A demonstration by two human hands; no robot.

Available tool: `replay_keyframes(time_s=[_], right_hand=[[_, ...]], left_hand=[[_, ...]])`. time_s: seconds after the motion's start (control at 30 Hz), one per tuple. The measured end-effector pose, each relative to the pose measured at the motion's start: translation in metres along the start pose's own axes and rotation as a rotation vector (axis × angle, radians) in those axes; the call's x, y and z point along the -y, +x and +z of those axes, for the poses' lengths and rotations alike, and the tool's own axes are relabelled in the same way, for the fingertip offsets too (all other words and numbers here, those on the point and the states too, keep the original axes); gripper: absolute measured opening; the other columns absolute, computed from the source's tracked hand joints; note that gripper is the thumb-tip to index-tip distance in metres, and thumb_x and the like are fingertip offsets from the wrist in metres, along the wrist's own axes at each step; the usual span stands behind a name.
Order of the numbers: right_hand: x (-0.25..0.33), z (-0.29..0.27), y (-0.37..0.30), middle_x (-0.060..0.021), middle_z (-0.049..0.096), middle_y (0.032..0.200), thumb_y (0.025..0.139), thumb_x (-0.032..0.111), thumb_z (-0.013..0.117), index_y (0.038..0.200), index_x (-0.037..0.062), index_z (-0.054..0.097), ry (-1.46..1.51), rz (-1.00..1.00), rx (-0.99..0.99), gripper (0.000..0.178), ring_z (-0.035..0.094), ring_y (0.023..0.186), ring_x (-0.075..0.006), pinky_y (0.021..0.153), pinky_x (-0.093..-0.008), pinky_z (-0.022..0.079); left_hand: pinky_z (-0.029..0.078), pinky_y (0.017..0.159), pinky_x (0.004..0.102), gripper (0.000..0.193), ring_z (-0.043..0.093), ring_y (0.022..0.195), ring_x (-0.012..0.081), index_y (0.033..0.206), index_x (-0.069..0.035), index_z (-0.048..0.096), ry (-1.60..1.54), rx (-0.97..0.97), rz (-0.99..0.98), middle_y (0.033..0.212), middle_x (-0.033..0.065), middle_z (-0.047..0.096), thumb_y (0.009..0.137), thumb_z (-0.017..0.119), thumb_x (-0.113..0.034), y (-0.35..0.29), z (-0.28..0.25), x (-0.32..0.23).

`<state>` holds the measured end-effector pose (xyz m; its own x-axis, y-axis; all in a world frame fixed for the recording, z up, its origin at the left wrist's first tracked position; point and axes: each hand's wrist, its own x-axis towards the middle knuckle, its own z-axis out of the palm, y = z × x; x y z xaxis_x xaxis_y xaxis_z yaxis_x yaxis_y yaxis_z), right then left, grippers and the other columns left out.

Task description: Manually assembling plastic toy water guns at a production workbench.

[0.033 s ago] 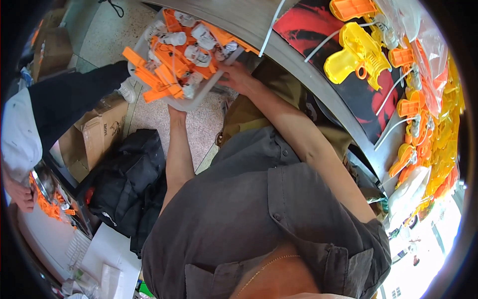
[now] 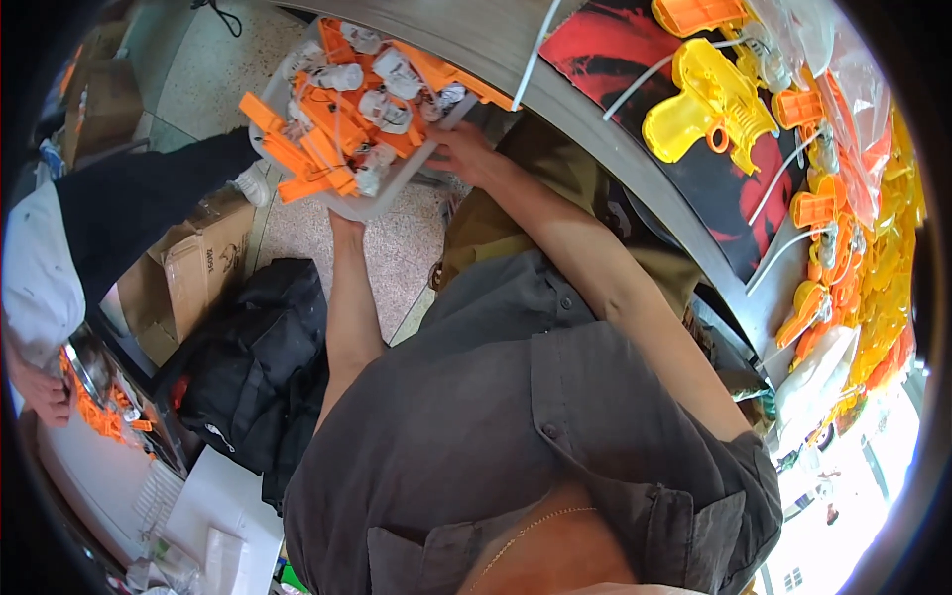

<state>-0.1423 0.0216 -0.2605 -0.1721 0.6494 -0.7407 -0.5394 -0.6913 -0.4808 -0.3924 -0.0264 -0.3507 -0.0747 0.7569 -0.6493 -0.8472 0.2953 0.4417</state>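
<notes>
A translucent white plastic tub [image 2: 399, 182] is held out in front of me, heaped with orange plastic parts [image 2: 297, 159] and small white capped bottles [image 2: 385, 112]. My right hand [image 2: 459, 154] is closed on the tub's right rim, its fingers partly behind the wall. At the tub's near side, my left hand [image 2: 346, 227] supports it from below; only the wrist and heel of that hand show, and the fingers are hidden under the tub.
To the right, a metal-edged table [image 2: 585, 149] bears a yellow toy-gun shell [image 2: 709, 107] and orange parts [image 2: 813, 208]. A black bag [image 2: 253, 357] and an open cardboard box [image 2: 203, 263] lie on the left. Another person's hand [image 2: 42, 390] rests near orange pieces at far left.
The tub and both my hands have shifted very slightly left. The grip looks the same.
</notes>
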Motion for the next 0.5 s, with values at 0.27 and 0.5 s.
replay_keyframes(time_s=[0.27,0.5], right_hand=[[-0.006,0.005,0.004,-0.0097,0.062,0.125,0.092,0.020,0.069,0.125,0.0058,0.060,-0.290,0.050,0.060,0.037,0.063,0.113,-0.0269,0.098,-0.0519,0.051],[0.002,-0.009,-0.007,-0.0106,0.063,0.123,0.091,0.022,0.068,0.128,0.0057,0.056,-0.425,0.102,0.060,0.042,0.063,0.111,-0.0270,0.099,-0.0435,0.051]], left_hand=[[0.051,0.101,0.0446,0.048,0.059,0.120,0.0282,0.136,-0.009,0.050,0.024,-0.140,0.061,0.133,0.0094,0.059,0.101,0.053,-0.042,-0.016,-0.048,0.006],[0.056,0.069,0.0338,0.013,0.063,0.075,0.0218,0.100,-0.010,0.060,0.416,-0.128,-0.492,0.084,0.0052,0.061,0.094,0.063,-0.021,-0.086,-0.076,0.093]])
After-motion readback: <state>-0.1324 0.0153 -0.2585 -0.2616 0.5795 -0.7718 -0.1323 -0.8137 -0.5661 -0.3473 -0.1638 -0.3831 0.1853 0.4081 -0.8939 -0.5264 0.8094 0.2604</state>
